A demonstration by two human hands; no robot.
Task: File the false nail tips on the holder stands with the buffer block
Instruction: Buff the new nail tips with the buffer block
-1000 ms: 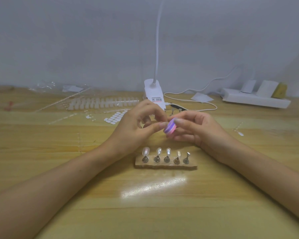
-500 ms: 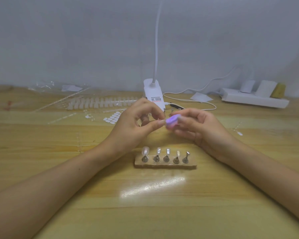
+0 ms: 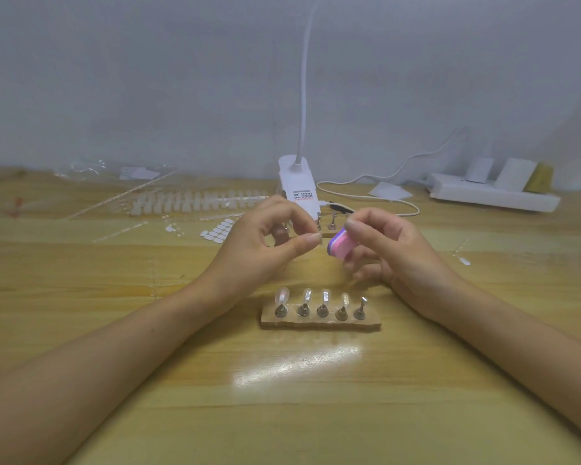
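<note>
The right hand (image 3: pixel 394 251) grips the pink-and-purple block (image 3: pixel 344 245) between thumb and curled fingers, raised above the table (image 3: pixel 282 414). Just left of the block, close but apart, the left hand (image 3: pixel 255 250) has thumb and forefinger pinched together; what they hold, if anything, is too small to tell. Below and between both hands sits a base (image 3: pixel 319 324) with five stands (image 3: pixel 303 310) in a row. Four carry nail tips (image 3: pixel 281 295); the rightmost looks bare. A lamp (image 3: pixel 297 186) stands behind the hands.
</note>
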